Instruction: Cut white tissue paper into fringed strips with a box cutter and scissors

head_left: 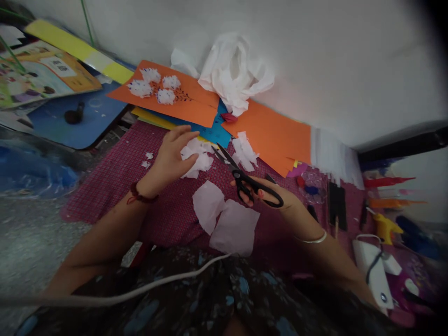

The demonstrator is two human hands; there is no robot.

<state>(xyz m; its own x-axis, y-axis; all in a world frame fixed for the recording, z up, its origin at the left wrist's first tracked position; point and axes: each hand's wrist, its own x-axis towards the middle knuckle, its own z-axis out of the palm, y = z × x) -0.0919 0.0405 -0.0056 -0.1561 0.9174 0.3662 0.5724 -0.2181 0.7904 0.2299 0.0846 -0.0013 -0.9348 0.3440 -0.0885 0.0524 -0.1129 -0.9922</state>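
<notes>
"Holding what, that right hand [275,198] just right of the frame's centre?"

"Black-handled scissors [237,174]. The fingers are curled around the handles, and the blades point to the upper left, slightly parted."

"And the left hand [171,156]?"

"Left of centre, palm mostly down, fingers spread wide and the thumb apart. It hovers by a heap of torn white paper [201,161]. Whether the thumb touches that paper, I cannot tell."

"Where are the scissor tips, then?"

"In the middle of the frame, between that heap and a second bunch of white scraps [245,151] to its right."

"What lies below the blades?"

"Two thin white paper pieces, one rounded [208,205] and one squarer [235,227], edges meeting, at the lower centre. They rest on a magenta checked cloth [112,186]."

"And higher up?"

"An orange card [199,105] at the upper centre-left, bearing four fluffy white paper flowers [165,96] and a drawn dark leafy stem. A blue sheet [210,130] shows beneath it. A crumpled white bag [224,74] sits at the top centre, against the wall, and more orange paper [280,140] is spread to the right of it."

"Anything at the frame's edges?"

"A yellow glue gun [385,227] at the lower right, above a white power strip [373,273]; an illustrated book [45,74] at the upper left."
</notes>
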